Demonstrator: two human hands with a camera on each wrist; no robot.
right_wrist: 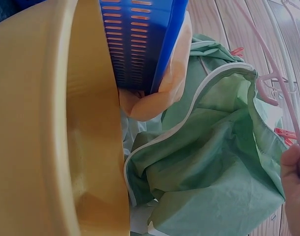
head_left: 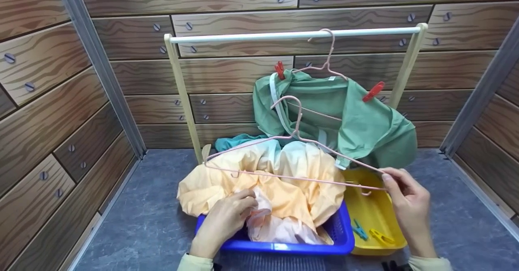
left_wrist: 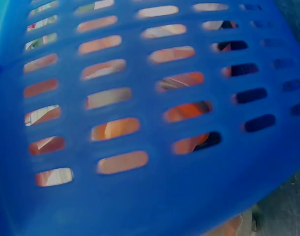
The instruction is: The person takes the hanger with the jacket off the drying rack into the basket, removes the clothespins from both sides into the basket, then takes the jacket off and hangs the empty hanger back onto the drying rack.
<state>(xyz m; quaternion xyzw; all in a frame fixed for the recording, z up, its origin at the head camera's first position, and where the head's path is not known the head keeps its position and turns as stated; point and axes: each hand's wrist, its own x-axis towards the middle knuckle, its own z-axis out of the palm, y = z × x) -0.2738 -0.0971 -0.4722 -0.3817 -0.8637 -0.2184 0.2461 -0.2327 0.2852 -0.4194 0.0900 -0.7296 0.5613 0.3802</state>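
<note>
My right hand [head_left: 409, 204] pinches one end of a pink clothes hanger [head_left: 298, 135] between thumb and fingers. The hanger lies across the view over a pale orange garment [head_left: 292, 194] that fades to white and light blue. That garment spills over the rim of a blue basket [head_left: 284, 247]. My left hand [head_left: 227, 218] is at the basket's front left, its curled fingers gripping a whitish fold of the cloth. Only the slotted wall of the basket [left_wrist: 154, 182] fills the left wrist view. In the right wrist view, fingertips hold the hanger [right_wrist: 272, 54] at the right edge.
A green garment [head_left: 365, 129] hangs on another pink hanger [head_left: 329, 58] from a white rail [head_left: 251, 36], with red clothespins [head_left: 373, 92] on it. Beside the basket stands a yellow tray [head_left: 381, 214] holding a blue clothespin [head_left: 359, 230] and a yellow clothespin [head_left: 381, 236]. Teal cloth [head_left: 237, 142] lies behind.
</note>
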